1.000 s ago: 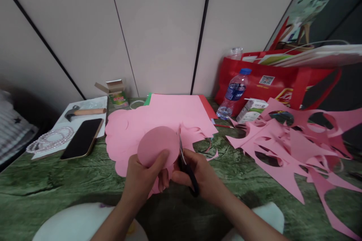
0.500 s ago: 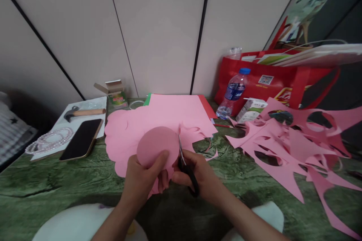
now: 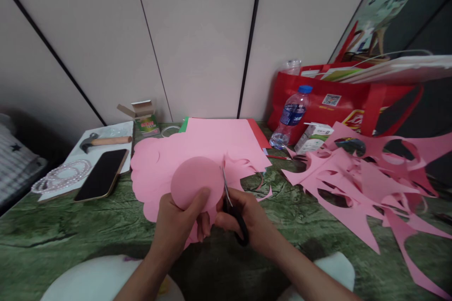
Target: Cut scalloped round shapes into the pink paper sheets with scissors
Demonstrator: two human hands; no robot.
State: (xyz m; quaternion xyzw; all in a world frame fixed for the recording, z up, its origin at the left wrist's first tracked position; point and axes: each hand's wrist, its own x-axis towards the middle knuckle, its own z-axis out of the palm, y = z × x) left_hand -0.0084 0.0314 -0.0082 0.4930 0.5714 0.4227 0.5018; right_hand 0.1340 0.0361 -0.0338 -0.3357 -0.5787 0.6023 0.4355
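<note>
A round pink paper disc (image 3: 194,178) is pinched in my left hand (image 3: 178,218), its thumb lying on top near the lower right edge. My right hand (image 3: 247,218) is closed around the black handles of the scissors (image 3: 238,223). The scissor blades point up and away, against the disc's right edge. Under and behind the disc lie scalloped pink paper pieces (image 3: 146,164) and a stack of pink sheets (image 3: 219,138), with red and green sheets showing at its sides. Thin pink trimmings (image 3: 263,194) lie just right of the blades.
Pink paper offcuts (image 3: 353,183) are heaped at the right. Behind them stand a water bottle (image 3: 291,117), a small carton (image 3: 313,137) and a red bag (image 3: 318,94). At the left are a phone (image 3: 102,174), beads (image 3: 63,174), a hammer (image 3: 109,140) and an opened box (image 3: 146,122).
</note>
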